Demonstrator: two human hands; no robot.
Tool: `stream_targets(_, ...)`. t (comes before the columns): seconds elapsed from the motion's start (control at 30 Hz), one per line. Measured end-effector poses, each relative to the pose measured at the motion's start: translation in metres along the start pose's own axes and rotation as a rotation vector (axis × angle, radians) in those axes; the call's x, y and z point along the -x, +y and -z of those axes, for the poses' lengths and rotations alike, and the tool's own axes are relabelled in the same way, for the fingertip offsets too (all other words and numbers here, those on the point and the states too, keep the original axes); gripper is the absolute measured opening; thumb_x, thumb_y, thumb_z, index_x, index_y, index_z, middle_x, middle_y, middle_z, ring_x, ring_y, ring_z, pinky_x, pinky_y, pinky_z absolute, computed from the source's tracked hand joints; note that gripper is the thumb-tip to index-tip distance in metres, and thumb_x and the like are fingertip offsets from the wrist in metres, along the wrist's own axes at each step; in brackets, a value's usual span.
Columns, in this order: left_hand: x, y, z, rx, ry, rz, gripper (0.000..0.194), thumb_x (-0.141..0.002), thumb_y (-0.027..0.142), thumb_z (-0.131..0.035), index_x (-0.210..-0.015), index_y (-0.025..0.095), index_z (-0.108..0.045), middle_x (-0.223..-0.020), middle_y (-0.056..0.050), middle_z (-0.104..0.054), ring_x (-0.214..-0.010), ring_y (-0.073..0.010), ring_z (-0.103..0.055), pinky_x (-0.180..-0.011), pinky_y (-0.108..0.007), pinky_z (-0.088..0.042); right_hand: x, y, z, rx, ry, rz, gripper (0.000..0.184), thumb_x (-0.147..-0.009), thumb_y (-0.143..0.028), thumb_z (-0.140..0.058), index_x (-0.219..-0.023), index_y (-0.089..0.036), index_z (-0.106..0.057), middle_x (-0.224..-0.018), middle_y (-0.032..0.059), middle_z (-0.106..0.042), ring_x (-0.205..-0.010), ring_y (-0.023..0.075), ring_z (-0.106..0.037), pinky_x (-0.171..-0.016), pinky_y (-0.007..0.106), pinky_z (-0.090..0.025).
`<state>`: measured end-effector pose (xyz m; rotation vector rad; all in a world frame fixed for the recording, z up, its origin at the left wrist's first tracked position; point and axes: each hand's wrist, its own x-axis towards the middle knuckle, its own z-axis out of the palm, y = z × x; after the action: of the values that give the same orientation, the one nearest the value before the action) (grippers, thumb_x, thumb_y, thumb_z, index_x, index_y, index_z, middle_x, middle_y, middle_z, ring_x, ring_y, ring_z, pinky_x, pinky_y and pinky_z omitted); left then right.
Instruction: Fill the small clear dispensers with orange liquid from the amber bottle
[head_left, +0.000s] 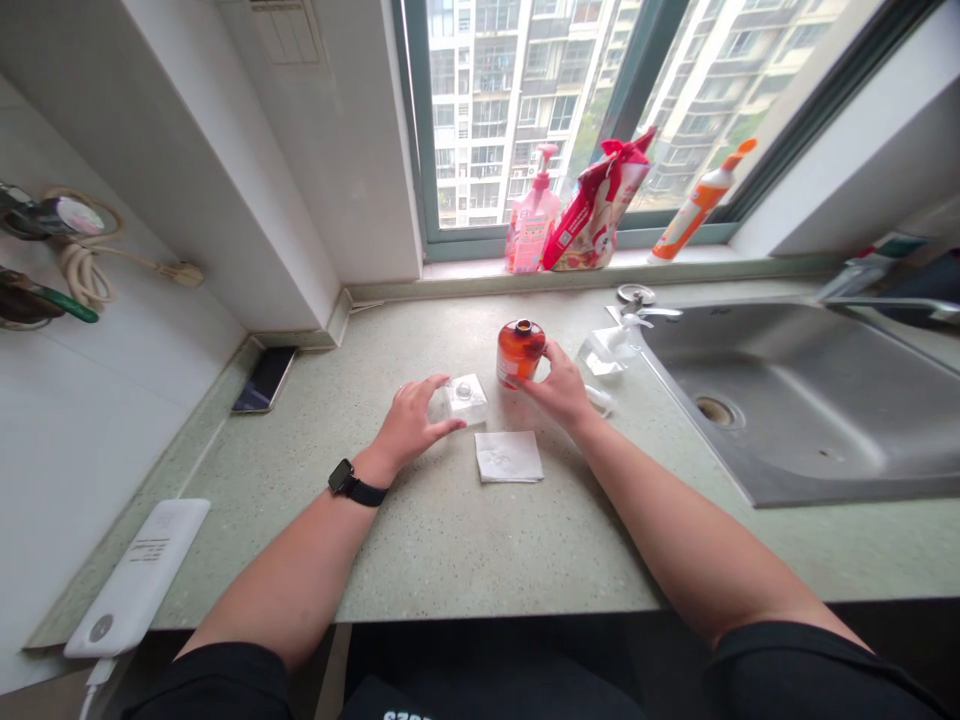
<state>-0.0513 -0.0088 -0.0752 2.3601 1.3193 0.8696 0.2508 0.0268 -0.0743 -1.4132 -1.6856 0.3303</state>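
Observation:
My right hand (559, 388) is wrapped round the lower right side of an amber bottle (520, 348) with an uncapped dark neck and a pale label. My left hand (411, 415) grips a clear square bottle (466, 402) from its left side, thumb in front and fingers behind. The clear bottle stands on the counter, a round opening on its top. Just in front of the two bottles lies a folded white paper tissue (508, 457). A clear pump bottle (611, 345) with a white pump stands to the right of my right hand.
The steel sink (720, 470) is set in the counter (465, 560) at right. On the windowsill stand a pink pump bottle (532, 225), a red bag (600, 215) and an orange-white bottle (697, 208). A phone (265, 380) and white power bank (142, 575) lie at left.

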Motion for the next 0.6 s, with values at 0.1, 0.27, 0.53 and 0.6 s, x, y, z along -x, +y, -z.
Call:
stream_targets(0.1,0.001,0.000,0.001,-0.013,-0.017,0.004,0.082,-0.085,0.060,-0.088,-0.151,0.027,-0.052,-0.142,-0.012,-0.071,-0.131,-0.0355,-0.066,-0.119,-0.057,-0.045,0.004,-0.002,0.000,0.012,0.001,0.038,0.061,-0.082,-0.055,-0.079,-0.131,-0.024,-0.063,-0.126,0.0145,-0.075,-0.117,0.0334,-0.070,-0.105,0.050,-0.055)
stream_targets(0.27,0.001,0.001,0.004,-0.050,-0.051,0.019,0.088,-0.081,0.059,-0.091,-0.152,0.026,-0.050,-0.139,-0.011,-0.073,-0.131,-0.0365,-0.066,-0.122,-0.060,-0.041,0.005,0.002,0.000,0.019,0.046,0.049,0.066,-0.082,-0.060,-0.079,-0.134,-0.023,-0.059,-0.126,0.0144,-0.073,-0.115,0.0329,-0.069,-0.105,0.051,-0.055)
stream_targets(0.53,-0.001,0.004,0.003,-0.045,-0.004,0.021,0.072,-0.084,0.053,-0.089,-0.142,0.026,-0.056,-0.133,-0.009,-0.075,-0.126,-0.0344,-0.067,-0.123,-0.059,-0.038,0.006,0.008,0.003,0.088,0.047,0.143,0.069,-0.083,-0.058,-0.080,-0.138,-0.024,-0.057,-0.132,0.0148,-0.070,-0.126,0.0365,-0.065,-0.111,0.055,-0.052)
stream_targets(0.6,0.000,0.004,0.003,-0.035,0.002,0.018,0.073,-0.084,0.055,-0.089,-0.142,0.026,-0.056,-0.132,-0.009,-0.076,-0.126,-0.0342,-0.068,-0.125,-0.059,-0.036,0.007,0.007,0.003,0.096,0.048,0.182,0.068,-0.084,-0.055,-0.080,-0.140,-0.024,-0.057,-0.134,0.0152,-0.071,-0.129,0.0376,-0.064,-0.114,0.056,-0.051)
